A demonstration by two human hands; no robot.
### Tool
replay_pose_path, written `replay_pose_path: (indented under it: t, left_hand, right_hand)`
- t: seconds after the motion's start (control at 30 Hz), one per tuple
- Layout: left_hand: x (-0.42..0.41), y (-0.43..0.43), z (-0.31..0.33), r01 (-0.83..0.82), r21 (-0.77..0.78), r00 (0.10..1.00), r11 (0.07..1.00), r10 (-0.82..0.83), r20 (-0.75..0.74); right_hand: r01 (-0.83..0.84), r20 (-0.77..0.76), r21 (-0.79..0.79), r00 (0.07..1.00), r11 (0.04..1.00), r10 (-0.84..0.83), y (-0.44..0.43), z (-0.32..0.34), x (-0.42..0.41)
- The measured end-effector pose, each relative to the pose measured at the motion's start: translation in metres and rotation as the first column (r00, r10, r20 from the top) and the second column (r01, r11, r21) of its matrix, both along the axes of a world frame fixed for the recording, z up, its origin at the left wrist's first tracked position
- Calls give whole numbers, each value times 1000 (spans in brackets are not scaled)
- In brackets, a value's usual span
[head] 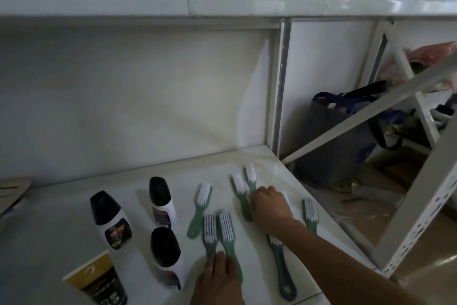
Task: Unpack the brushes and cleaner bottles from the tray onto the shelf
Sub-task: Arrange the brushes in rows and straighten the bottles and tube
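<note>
Several green brushes with white bristles lie on the white shelf (74,208). My left hand (217,280) covers the handle ends of two of them (210,233) (228,238), fingers curled down. My right hand (269,205) is closed over a brush whose white bristles (287,199) peek out behind it, next to two more brushes (238,186) (250,174). Single brushes lie at the left (200,208) and right (310,213). A dark blue brush (282,267) lies under my right forearm. Three white cleaner bottles with black caps stand to the left (112,220) (162,203) (168,255).
A gold and black tube (99,280) stands at the front left. A tan object (12,191) pokes in at the left edge. Right of the shelf are a white upright post (279,87), a diagonal brace (346,131) and a grey bag (333,141) on the floor.
</note>
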State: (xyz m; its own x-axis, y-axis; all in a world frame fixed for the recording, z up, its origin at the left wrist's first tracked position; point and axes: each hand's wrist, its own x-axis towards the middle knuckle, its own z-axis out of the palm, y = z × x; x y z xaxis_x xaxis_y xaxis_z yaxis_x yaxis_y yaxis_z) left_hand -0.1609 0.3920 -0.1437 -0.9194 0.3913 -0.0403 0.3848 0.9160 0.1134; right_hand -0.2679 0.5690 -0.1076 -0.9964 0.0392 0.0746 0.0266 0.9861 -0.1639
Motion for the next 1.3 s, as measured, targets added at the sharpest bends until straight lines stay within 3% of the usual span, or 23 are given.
replay_pose_path:
  t: [0.1, 0.3, 0.4, 0.53, 0.73, 1.07, 1.3]
  left_hand:
    - [-4, 3, 11, 73, -92, 992, 993, -62, 113]
    - [-14, 7, 26, 97, 86, 984, 992, -108, 142]
    - [-10, 2, 18, 72, 123, 988, 990, -88, 130]
    - [7, -2, 16, 59, 221, 991, 974, -84, 105]
    - [28, -8, 19, 96, 275, 992, 957, -115, 53]
    - [35, -5, 23, 100, 228, 995, 968, -103, 0]
    - [32, -2, 24, 114, 267, 993, 957, -116, -9]
  right_hand:
    - [-13, 46, -16, 999, 1000, 14, 11, 2, 11]
    - [36, -75, -143, 996, 989, -47, 28, 31, 46]
    - [-8, -9, -275, 1000, 961, 6, 30, 36, 95]
    - [-49, 142, -180, 987, 982, 76, 21, 16, 144]
    - [-121, 1, -143, 992, 982, 123, 25, -16, 156]
    - [-291, 108, -151, 945, 945, 309, 38, 4, 158]
    - [-273, 94, -140, 953, 952, 287, 33, 4, 158]
